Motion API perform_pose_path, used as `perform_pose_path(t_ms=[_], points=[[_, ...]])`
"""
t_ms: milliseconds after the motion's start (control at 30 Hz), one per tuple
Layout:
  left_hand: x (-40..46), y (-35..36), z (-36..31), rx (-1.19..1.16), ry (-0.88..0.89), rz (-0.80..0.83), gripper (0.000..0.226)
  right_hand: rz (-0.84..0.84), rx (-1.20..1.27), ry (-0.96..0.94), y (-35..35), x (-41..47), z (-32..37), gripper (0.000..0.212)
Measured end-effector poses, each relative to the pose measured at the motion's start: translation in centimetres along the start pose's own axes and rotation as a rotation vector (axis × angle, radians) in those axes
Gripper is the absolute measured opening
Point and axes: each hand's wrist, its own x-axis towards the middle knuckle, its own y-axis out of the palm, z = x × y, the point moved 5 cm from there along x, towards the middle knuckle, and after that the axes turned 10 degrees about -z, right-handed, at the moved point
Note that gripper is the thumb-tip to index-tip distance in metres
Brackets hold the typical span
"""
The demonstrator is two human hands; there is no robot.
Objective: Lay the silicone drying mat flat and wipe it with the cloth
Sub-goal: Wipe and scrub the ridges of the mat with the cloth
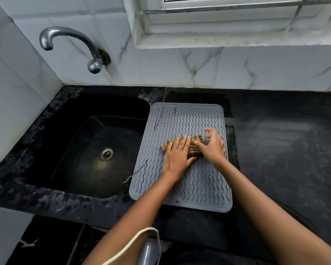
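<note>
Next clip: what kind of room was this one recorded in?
Most likely a home kitchen: a dark stone counter with a sunken sink, a wall tap on marble-look tiles, and a grey silicone drying mat being wiped.

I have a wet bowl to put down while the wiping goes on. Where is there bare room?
The dark counter right of the mat is bare, back to the tiled wall. The sink basin left of the mat is free too. The mat's middle is crowded: the left hand and right hand are on the cloth.
</note>
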Motion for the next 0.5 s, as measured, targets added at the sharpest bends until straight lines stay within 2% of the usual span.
perform_pose_path(t_ms=[67, 133, 167, 233, 300, 367, 433, 500], points=[[0.2, -0.7, -0.3, -0.137, -0.092, -0.031, 0.06, -0.114, 0.306, 0.138, -1.4, 0.0, 0.0, 0.051], [0.4, -1.7, -0.2, -0.396, -0.321, -0.043, 0.051, -0.185, 0.442, 0.224, -2.3, -0.5, 0.0, 0.041], [0.4, -2.3, -0.3, -0.541, -0.435, -0.057, 0.048, -0.152, 0.487, 0.239, -2.2, -0.8, 0.2, 0.035], [0.5, -3.9, -1.4, -0.881, -0.586, -0.085, 0.047, 0.033, 0.564, 0.223, -1.1, -1.4, 1.5, 0.031], [0.4, -5.0, -3.3, -1.24, -0.655, 0.008, 0.05, 0.218, 0.616, 0.21, 0.3, -2.1, 2.9, 0.039], [0.1, -5.3, -4.7, -1.502, -0.641, 0.135, 0.06, 0.243, 0.626, 0.233, 0.9, -2.1, 3.4, 0.043], [0.2, -5.1, -4.7, -1.567, -0.619, 0.178, 0.064, 0.225, 0.589, 0.241, 0.8, -1.6, 3.3, 0.038], [0.7, -4.7, -3.7, -1.501, -0.63, 0.171, 0.061, 0.222, 0.557, 0.241, 0.7, -1.0, 2.8, 0.032]])
